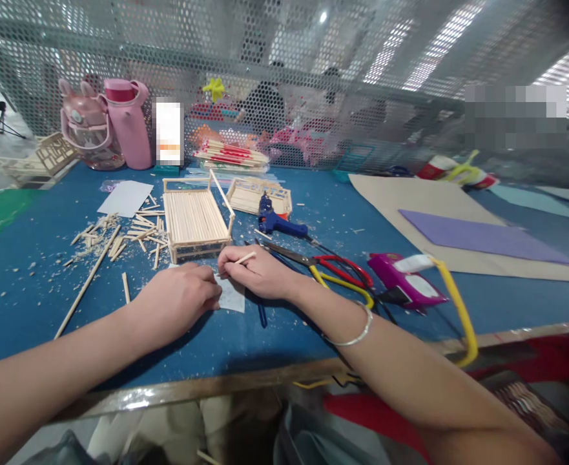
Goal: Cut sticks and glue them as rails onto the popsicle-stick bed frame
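Left hand (180,297) was low over the blue tabletop (192,361), its fingers bent and the tips at the edge of a small white sheet of paper (232,297); whether it gripped anything beyond the paper could not be told. Right hand (262,271) was closed in a pinch, a short, pale, thin wooden stick (245,258) held between thumb and forefinger, one end projecting; its fingertips were at the paper's upper part, just beside the left hand. Directly behind the hands stood a pale wooden-stick model with a slatted platform and raised rails (197,216). A smaller, low-sided model of like sticks (245,201) lay behind it to the right. In front of that lay a dark blue glue gun (284,225). A dark-bladed cutting tool with red and yellow handles (307,261) lay near the right forearm, its handles pointing right. Left of the slatted model, short cut stick pieces (143,226) and pale shavings were scattered; one long, thin wooden stick (88,282) lay slantwise at their near side.
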`<state>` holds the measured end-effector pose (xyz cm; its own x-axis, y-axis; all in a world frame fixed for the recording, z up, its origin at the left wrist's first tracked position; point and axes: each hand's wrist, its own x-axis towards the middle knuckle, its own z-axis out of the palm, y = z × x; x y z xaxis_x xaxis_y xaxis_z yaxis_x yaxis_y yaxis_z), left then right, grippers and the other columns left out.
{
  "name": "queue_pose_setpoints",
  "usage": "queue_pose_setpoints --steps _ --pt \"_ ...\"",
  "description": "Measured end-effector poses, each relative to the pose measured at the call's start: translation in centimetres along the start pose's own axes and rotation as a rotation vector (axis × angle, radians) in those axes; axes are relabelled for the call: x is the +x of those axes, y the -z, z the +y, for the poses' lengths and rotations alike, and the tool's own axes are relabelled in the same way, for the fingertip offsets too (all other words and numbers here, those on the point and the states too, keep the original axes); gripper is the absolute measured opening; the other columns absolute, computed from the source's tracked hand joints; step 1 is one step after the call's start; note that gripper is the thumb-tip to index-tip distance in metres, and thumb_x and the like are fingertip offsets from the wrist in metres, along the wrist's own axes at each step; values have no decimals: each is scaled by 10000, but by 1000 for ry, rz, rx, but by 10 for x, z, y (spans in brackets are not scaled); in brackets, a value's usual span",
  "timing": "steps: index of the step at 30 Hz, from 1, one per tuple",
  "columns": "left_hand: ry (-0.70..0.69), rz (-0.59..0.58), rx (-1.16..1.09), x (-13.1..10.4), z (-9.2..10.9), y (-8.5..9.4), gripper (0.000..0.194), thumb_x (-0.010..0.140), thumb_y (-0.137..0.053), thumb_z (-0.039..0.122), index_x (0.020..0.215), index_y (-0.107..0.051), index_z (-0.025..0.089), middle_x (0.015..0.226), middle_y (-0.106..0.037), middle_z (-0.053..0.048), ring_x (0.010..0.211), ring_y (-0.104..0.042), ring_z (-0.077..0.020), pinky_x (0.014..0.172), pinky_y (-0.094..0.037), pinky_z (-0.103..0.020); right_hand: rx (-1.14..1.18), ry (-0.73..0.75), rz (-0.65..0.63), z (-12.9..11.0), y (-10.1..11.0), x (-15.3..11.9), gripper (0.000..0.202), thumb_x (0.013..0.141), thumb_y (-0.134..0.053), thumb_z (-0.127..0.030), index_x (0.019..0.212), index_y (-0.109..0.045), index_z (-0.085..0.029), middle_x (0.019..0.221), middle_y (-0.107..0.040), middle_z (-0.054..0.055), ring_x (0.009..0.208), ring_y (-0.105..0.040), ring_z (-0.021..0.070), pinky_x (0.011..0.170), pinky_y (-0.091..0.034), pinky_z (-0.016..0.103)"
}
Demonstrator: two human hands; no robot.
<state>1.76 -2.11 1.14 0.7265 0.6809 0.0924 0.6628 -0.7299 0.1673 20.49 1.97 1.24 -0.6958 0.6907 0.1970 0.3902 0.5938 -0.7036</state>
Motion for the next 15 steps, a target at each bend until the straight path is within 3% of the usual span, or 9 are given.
queue_pose_setpoints --steps 4,9,15 --pt "16 12 -20 0 0 0 216 866 -479 240 846 -693 213 844 -641 -45 849 -604 -176 770 -477 -281 -6 -40 -75 -4 3 -1 192 703 -374 -92 593 -517 -159 567 -522 -15 568 -477 105 574 -367 216" --pt "17 10 -5 0 1 0 221 867 -476 248 847 -693 213 849 -644 -43 861 -606 -177 762 -481 -274 31 -31 9 -3 1 2 190 706 -375 -97 647 -546 -155 634 -559 -7 610 -497 105 597 -381 216" --pt "39 -13 25 0 3 3 221 873 -474 252 860 -693 225 881 -650 -40 877 -607 -184 741 -483 -278 24 -74 -32 0 5 0 207 702 -374 -107 557 -514 -154 537 -516 -11 549 -473 105 561 -362 220"
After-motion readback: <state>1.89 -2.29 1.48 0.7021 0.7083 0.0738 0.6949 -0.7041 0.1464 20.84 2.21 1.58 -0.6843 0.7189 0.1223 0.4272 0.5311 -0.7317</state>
